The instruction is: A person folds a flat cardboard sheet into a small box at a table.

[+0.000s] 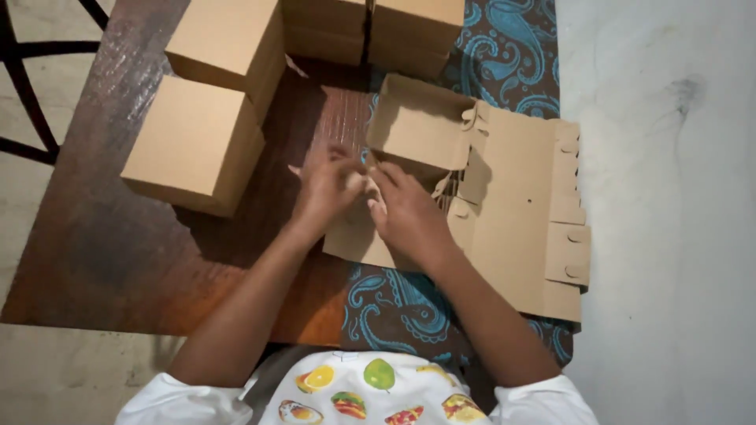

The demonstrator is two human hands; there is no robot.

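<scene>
Both grips, my left hand and right hand, pinch shut on the half-folded cardboard box at frame centre, on the desk; finished boxes sit upper left.

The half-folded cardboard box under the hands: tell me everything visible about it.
The half-folded cardboard box is plain brown die-cut card, lying on a blue paisley cloth at the edge of a wooden table. One side panel stands upright with its flaps turned in; the rest lies flat, with notched tabs along its right edge. The left hand and right hand press its near-left part.
</scene>
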